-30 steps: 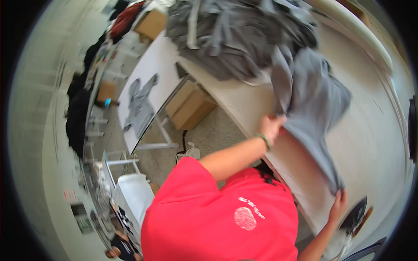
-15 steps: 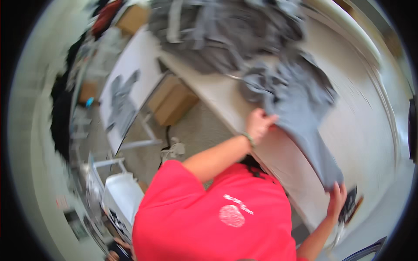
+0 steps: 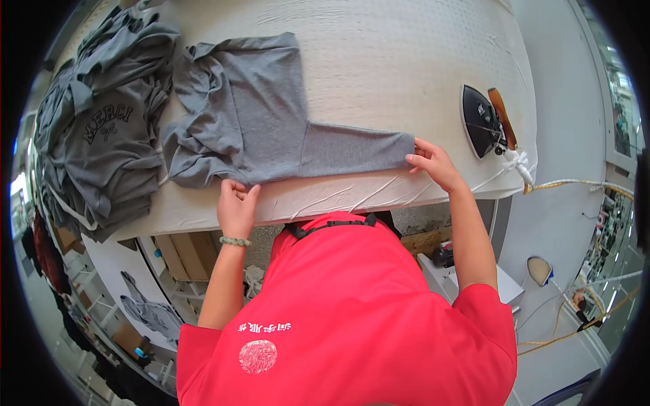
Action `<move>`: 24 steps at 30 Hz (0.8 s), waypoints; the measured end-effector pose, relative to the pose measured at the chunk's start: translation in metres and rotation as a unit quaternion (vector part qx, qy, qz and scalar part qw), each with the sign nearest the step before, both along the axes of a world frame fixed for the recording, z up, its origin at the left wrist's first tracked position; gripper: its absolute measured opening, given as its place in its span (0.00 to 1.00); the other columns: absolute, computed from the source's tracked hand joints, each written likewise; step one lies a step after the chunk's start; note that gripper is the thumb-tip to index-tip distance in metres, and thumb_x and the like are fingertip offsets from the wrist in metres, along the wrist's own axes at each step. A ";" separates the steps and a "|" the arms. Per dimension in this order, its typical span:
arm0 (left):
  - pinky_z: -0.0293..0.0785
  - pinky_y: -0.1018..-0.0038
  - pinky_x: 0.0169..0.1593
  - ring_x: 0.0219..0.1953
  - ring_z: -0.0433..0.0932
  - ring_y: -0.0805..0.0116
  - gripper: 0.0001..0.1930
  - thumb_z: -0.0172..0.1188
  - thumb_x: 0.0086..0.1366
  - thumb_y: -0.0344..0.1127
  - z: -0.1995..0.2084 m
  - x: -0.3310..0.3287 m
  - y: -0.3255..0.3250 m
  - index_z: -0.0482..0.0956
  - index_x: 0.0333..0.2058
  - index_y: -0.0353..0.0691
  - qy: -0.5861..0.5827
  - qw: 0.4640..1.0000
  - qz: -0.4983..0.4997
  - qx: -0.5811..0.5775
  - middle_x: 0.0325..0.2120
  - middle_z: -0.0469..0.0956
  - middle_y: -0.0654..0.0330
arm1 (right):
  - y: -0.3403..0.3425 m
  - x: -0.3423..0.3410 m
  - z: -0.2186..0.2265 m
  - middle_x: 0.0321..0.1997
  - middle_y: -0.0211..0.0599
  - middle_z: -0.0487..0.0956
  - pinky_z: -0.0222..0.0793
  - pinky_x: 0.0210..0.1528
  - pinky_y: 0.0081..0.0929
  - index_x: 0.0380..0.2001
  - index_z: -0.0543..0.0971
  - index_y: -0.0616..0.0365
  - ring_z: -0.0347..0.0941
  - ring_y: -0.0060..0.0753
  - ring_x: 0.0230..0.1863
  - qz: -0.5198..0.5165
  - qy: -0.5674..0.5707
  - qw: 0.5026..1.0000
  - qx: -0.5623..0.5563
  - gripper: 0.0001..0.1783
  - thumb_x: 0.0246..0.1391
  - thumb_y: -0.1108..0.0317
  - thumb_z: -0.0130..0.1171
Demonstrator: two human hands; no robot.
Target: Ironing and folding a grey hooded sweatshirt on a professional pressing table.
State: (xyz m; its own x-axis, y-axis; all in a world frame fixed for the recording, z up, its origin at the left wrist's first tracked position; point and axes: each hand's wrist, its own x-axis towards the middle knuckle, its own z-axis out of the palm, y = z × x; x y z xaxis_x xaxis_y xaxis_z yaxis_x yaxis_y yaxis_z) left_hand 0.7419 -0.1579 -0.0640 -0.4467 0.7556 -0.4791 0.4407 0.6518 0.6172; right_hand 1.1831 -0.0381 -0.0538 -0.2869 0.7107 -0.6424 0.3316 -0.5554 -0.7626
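A grey sweatshirt (image 3: 267,101) lies on the padded white table (image 3: 386,74), its body rumpled on the left and one sleeve stretched flat to the right along the near edge. My left hand (image 3: 237,211), with a beaded bracelet at the wrist, pinches the garment's near edge below the body. At the sleeve's end, my right hand (image 3: 435,164) grips the cuff between thumb and fingers. Beyond that hand, to the right, an iron (image 3: 481,123) with a brown handle rests on the table.
A heap of grey printed garments (image 3: 112,128) covers the table's left end. White cloth is tied round the iron's cord (image 3: 575,183), which runs off to the right. Below left, another grey garment (image 3: 150,311) lies on a white board. Cardboard boxes (image 3: 189,256) stand under the table.
My view has turned, bringing the iron fully into sight. The sleeve, slanting toward the right hand before, now lies straight and flat along the near edge. Both hands still hold the sweatshirt.
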 end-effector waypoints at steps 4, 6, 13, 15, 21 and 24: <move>0.81 0.64 0.46 0.44 0.84 0.57 0.04 0.64 0.66 0.30 0.031 0.034 0.076 0.80 0.39 0.40 0.157 0.865 -0.347 0.326 0.40 0.82 0.56 | -0.004 0.006 -0.010 0.48 0.28 0.82 0.75 0.45 0.22 0.64 0.76 0.63 0.76 0.20 0.44 0.048 -0.024 0.998 0.031 0.27 0.63 0.66 0.65; 0.81 0.62 0.48 0.49 0.81 0.57 0.05 0.63 0.66 0.33 0.018 0.058 0.123 0.82 0.40 0.42 0.163 0.782 -0.476 0.367 0.43 0.82 0.56 | -0.005 0.003 -0.005 0.49 0.28 0.81 0.74 0.46 0.21 0.65 0.75 0.63 0.76 0.20 0.44 0.084 -0.044 0.995 0.044 0.28 0.63 0.67 0.65; 0.80 0.62 0.46 0.47 0.80 0.56 0.13 0.66 0.63 0.40 -0.008 0.058 0.205 0.83 0.44 0.44 0.192 0.691 -0.685 0.129 0.42 0.81 0.58 | -0.002 -0.024 0.081 0.43 0.33 0.81 0.74 0.47 0.24 0.59 0.74 0.69 0.75 0.19 0.43 0.057 -0.017 0.996 0.066 0.25 0.62 0.71 0.66; 0.80 0.63 0.46 0.46 0.80 0.56 0.13 0.67 0.63 0.41 -0.008 0.054 0.208 0.83 0.44 0.45 0.185 0.685 -0.696 0.106 0.43 0.80 0.59 | -0.002 -0.025 0.087 0.42 0.33 0.81 0.74 0.47 0.25 0.59 0.74 0.69 0.75 0.20 0.43 0.065 -0.018 0.995 0.080 0.25 0.62 0.71 0.66; 0.79 0.61 0.46 0.45 0.80 0.57 0.13 0.67 0.61 0.38 -0.011 0.051 0.173 0.82 0.44 0.44 0.179 0.765 -0.569 0.243 0.43 0.80 0.60 | 0.001 -0.031 0.099 0.41 0.34 0.82 0.74 0.48 0.25 0.58 0.73 0.69 0.76 0.22 0.42 0.090 -0.005 0.992 0.089 0.25 0.62 0.70 0.66; 0.78 0.61 0.47 0.45 0.80 0.57 0.15 0.67 0.61 0.36 -0.026 0.062 0.133 0.82 0.46 0.42 0.192 0.763 -0.539 0.302 0.44 0.80 0.59 | 0.004 -0.031 0.088 0.41 0.35 0.82 0.74 0.48 0.25 0.58 0.73 0.69 0.76 0.22 0.42 0.087 -0.005 0.994 0.065 0.24 0.63 0.70 0.66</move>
State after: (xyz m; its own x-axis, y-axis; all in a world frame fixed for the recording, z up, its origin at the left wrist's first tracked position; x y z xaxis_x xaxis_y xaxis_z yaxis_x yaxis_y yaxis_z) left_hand 0.8035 -0.0245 -0.0903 0.5699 0.8140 0.1122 0.7435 -0.5689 0.3516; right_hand 1.1521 -0.0336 0.0343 -0.4067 0.7275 -0.5526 0.4222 -0.3867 -0.8199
